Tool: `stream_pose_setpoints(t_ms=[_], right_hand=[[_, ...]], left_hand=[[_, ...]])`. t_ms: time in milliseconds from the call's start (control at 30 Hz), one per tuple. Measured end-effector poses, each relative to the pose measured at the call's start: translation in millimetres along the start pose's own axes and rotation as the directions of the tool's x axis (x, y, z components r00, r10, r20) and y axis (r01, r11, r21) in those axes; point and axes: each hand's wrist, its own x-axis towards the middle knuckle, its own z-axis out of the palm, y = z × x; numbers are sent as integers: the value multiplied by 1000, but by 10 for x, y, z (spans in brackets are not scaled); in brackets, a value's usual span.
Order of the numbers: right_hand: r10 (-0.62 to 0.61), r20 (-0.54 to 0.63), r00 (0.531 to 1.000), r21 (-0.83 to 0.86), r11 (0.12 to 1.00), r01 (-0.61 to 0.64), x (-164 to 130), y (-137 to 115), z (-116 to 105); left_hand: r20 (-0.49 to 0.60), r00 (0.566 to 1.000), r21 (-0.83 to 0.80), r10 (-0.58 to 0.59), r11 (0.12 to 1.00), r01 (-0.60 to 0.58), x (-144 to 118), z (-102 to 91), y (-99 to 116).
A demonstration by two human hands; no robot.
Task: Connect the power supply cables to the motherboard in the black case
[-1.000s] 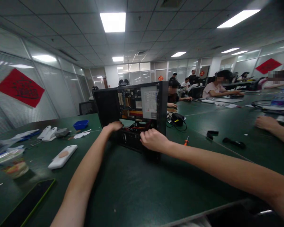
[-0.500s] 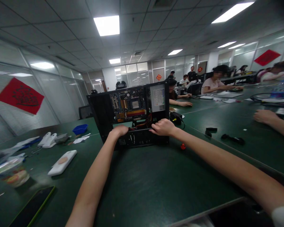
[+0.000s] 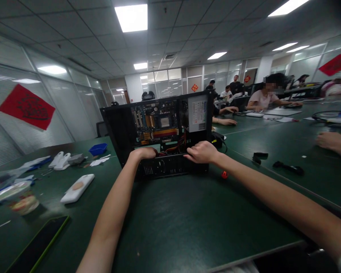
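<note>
A black computer case (image 3: 115, 125) stands upright on the green table (image 3: 170, 227) with its open side facing me. Inside it show the motherboard (image 3: 143, 125), a metal power supply (image 3: 197, 113) with a label, and some thin cables. My left hand (image 3: 143, 153) is hooked over the case's lower front rail, its fingertips hidden inside. My right hand (image 3: 201, 152) is closed round the same rail farther right, below the power supply.
To the left lie a white power bank (image 3: 78, 188), a phone (image 3: 38, 244), a plastic cup (image 3: 24, 201) and a blue tray (image 3: 98, 149). Right of the case are a small red object (image 3: 224, 174) and black parts (image 3: 288, 167). Another person's hand (image 3: 331, 140) rests at far right.
The computer case looks slightly larger and wider in view, as if nearer or tilted toward me. Both hands keep their hold on the rail. The whole view has shifted a little.
</note>
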Motion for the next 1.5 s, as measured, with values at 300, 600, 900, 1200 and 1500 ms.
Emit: stream_pose_setpoints(t_ms=[300, 600, 900, 1200, 1500], right_hand=[[-7, 57, 998, -12, 1000, 8, -71, -25, -92], [104, -233, 967, 468, 883, 18, 178, -267, -477], [215, -36, 976, 911, 409, -57, 707, -201, -1066], [261, -34, 965, 848, 519, -111, 437, 15, -1290], [51, 20, 998, 886, 462, -41, 429, -129, -1373]], left_hand=[[90, 992, -37, 88, 996, -85, -109, -63, -78], [-450, 805, 139, 386, 921, -364, -670, -399, 242], [-554, 686, 44, 472, 839, -542, -1158, -463, 615], [-648, 531, 106, 546, 756, -646, -968, -392, 627], [-695, 443, 272, 566, 778, -567, -1056, -359, 760]])
